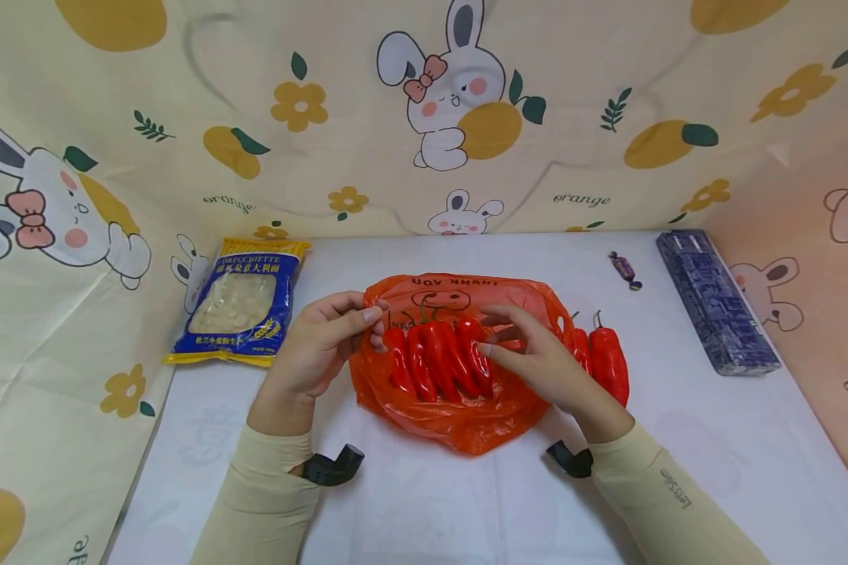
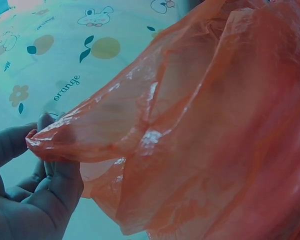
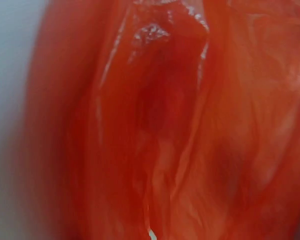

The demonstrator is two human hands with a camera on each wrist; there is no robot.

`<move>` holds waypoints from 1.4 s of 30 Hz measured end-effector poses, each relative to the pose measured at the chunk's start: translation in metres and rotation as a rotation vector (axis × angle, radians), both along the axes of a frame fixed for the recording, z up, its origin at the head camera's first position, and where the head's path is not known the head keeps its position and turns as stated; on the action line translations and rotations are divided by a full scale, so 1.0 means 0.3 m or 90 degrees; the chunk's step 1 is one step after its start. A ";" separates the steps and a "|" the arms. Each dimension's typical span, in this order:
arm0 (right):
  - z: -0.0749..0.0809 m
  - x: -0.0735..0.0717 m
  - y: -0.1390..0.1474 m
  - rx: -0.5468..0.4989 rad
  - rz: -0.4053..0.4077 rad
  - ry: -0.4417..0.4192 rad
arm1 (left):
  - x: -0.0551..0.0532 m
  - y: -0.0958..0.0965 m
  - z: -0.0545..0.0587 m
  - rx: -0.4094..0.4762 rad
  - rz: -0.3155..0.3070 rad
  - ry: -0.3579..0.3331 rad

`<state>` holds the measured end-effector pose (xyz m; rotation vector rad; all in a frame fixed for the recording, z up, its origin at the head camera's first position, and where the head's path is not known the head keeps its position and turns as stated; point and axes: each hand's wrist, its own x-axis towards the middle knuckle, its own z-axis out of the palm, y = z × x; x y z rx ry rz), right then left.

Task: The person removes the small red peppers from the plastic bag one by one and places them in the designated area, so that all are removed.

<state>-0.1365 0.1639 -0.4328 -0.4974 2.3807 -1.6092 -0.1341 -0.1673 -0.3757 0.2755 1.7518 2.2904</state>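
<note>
An orange-red plastic bag (image 1: 459, 428) is spread on the table, its mouth held wide. Several glossy red peppers (image 1: 438, 361) lie side by side in it. My left hand (image 1: 325, 337) pinches the bag's left edge between thumb and fingertips. The left wrist view shows the bag's film (image 2: 105, 125) drawn to a point in that hand (image 2: 45, 195). My right hand (image 1: 537, 357) is over the bag's right part, thumb and fingers apart, fingertips right at the upper end of the rightmost pepper in the row. The bag's film (image 3: 155, 125) fills most of the right wrist view, where the hand is hidden.
More red peppers (image 1: 610, 365) lie on the table beyond the right hand. At the left stands a blue and yellow pasta packet (image 1: 236, 302). A small wrapped candy (image 1: 625, 271) and a long dark blue box (image 1: 717, 302) lie at the back right. Patterned cloth walls surround the table.
</note>
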 end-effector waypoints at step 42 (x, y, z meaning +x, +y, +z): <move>-0.002 -0.028 -0.045 0.110 -0.014 -0.010 | 0.001 0.001 0.002 -0.002 0.003 -0.002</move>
